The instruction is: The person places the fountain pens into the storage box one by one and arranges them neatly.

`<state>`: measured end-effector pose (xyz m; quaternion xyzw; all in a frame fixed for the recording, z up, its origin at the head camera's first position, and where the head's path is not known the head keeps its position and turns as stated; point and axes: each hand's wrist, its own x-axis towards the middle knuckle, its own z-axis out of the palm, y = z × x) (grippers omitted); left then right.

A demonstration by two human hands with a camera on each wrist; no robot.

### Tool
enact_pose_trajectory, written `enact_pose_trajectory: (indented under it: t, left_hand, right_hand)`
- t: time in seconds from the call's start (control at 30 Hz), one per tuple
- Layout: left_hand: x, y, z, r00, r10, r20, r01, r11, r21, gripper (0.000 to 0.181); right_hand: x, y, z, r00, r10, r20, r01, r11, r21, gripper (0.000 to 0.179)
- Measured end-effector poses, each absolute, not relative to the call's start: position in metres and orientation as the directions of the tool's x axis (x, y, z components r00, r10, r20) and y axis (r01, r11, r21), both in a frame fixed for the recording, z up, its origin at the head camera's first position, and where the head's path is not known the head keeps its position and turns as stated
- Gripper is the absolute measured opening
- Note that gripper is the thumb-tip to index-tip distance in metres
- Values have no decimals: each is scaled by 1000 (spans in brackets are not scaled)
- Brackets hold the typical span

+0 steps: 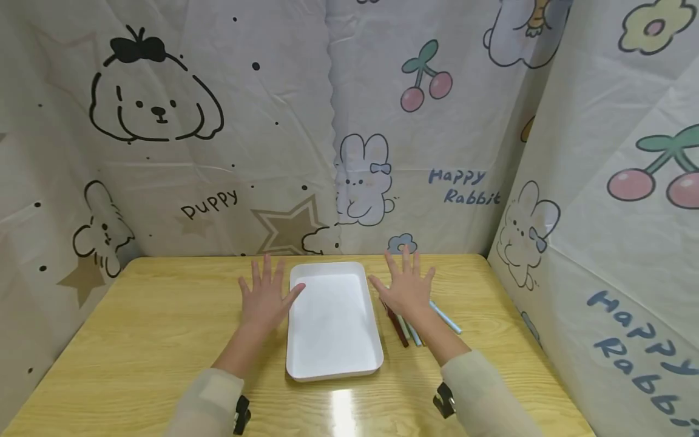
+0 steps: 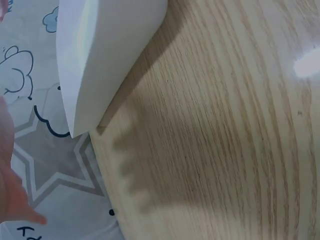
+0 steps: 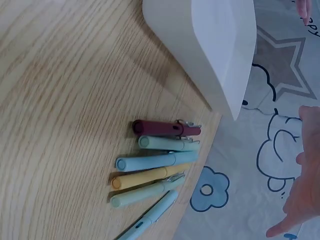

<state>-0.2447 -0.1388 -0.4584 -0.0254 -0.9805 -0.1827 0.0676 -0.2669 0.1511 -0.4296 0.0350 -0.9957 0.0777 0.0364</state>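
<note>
A white rectangular tray (image 1: 334, 321) lies on the wooden table between my hands, its inside bare. My left hand (image 1: 264, 301), fingers spread, hovers by the tray's left side, its thumb over the rim in the head view. On the other side my right hand (image 1: 406, 291) is spread over several capped pens, holding nothing. The right wrist view shows them in a row: a dark red pen (image 3: 165, 128), a yellow pen (image 3: 152, 176), and light blue and pale green ones such as this blue pen (image 3: 155, 161). One light blue pen (image 1: 445, 317) lies slightly apart at the right.
The wooden table (image 1: 164, 340) ends at a printed cloth backdrop (image 1: 284, 133) behind it and at the sides. A dark clip-like wrist device (image 1: 445, 400) sits at my right cuff, another wrist device (image 1: 241, 415) at my left. Light glares on the table's front.
</note>
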Motion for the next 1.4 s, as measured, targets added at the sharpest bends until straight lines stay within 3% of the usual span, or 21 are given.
enact_pose_trajectory:
  t: [0.27, 0.57, 1.03, 1.4]
  left_hand:
    - [-247, -149, -464, -991, -1, 135, 83, 787, 612, 79]
    - [-238, -157, -469, -999, -19, -32, -37, 490, 871, 80]
    - [-226, -156, -500, -992, -31, -126, -129, 287, 949, 70]
    - [-224, -142, -516, -989, -77, -124, -136, 169, 976, 64]
  right_hand:
    - [-271, 171, -429, -990, -39, 135, -67, 976, -208, 71]
    - [-270, 204, -433, -990, 12, 142, -35, 946, -324, 59]
    - [-264, 251, -456, -998, 52, 18, 38, 882, -470, 44]
    - [-257, 270, -478, -996, 70, -53, 87, 851, -517, 44]
